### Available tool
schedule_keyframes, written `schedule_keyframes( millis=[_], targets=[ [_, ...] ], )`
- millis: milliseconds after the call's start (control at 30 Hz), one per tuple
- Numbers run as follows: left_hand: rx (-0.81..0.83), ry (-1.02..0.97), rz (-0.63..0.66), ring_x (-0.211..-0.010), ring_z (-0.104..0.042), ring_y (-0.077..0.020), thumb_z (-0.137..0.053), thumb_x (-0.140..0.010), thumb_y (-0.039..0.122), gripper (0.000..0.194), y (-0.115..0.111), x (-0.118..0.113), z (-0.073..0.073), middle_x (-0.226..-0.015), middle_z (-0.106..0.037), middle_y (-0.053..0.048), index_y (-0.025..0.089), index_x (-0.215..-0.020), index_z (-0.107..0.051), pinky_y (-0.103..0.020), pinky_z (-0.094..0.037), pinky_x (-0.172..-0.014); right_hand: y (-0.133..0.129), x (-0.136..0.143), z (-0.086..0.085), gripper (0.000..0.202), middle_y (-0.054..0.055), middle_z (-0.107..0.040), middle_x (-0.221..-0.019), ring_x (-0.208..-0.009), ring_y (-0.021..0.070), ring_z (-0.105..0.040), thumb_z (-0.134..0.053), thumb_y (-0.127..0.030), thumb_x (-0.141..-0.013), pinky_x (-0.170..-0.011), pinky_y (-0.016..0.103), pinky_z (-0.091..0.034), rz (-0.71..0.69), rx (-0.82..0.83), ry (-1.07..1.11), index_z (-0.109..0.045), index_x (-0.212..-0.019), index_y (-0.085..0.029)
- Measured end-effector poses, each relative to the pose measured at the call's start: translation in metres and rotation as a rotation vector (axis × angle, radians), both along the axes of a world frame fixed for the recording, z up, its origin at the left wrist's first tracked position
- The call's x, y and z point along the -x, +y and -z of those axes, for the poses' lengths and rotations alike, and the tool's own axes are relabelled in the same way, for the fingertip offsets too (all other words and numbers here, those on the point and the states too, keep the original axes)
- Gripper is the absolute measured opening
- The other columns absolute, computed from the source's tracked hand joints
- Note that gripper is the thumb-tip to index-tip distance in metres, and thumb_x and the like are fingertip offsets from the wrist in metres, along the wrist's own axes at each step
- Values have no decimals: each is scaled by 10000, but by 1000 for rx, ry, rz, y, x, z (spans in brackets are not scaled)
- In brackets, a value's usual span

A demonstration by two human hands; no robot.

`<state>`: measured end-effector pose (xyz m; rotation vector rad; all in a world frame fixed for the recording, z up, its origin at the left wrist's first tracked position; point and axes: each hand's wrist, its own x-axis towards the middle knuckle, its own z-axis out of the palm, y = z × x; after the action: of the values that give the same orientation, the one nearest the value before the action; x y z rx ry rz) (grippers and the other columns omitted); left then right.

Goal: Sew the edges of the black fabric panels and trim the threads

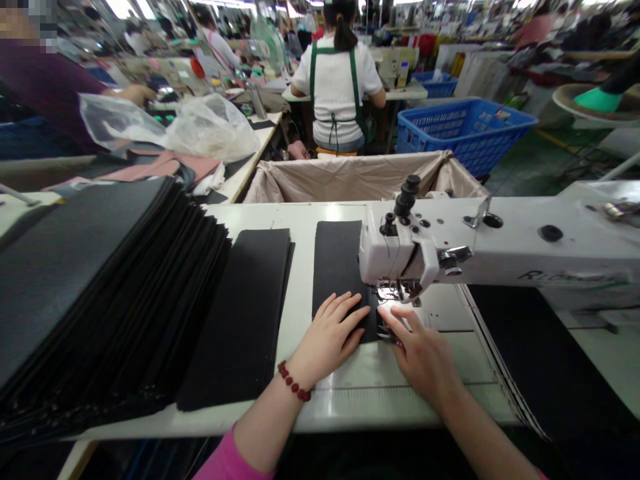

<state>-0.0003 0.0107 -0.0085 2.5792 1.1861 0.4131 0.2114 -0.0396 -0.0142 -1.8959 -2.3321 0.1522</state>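
A black fabric panel lies on the sewing table, its right edge under the presser foot of a white sewing machine. My left hand rests flat on the panel, fingers spread and pointing toward the needle area. My right hand is at the panel's right edge, just in front of the presser foot, with index finger stretched forward. Metal blades, seemingly of thread snips, stick out from under its curled fingers; their handles are mostly hidden in the hand.
Left of me stand a tall stack of black panels and a smaller pile. More black panels lie right, beneath the machine arm. Behind the table are a cloth-lined bin, a blue basket and a seated co-worker.
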Motion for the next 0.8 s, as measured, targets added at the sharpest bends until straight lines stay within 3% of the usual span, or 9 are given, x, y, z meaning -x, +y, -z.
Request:
schedule_keyframes(
  millis=[400,800],
  targets=[
    [-2,-15,-25,-1381,-342,-237,-513,-935,240,414,3,-1,1,-1460,-432,-60,254,-1348,-477,-479,-229,-1176,0,0,0,642,26,-472,-1394,-752,166,-636,-513,-140,-838,-659,304,-510,-1,-17,-13,-381,-1437,-332],
    [-6,9,-75,-1436,-236,-228,-493,-951,306,541,6,-5,6,-1544,-308,-70,222,-1458,-323,-457,-208,-1182,0,-1,3,608,28,-493,-1363,-781,181,-640,-510,-143,-849,-664,326,-523,-5,-36,51,-399,-1426,-302]
  ],
)
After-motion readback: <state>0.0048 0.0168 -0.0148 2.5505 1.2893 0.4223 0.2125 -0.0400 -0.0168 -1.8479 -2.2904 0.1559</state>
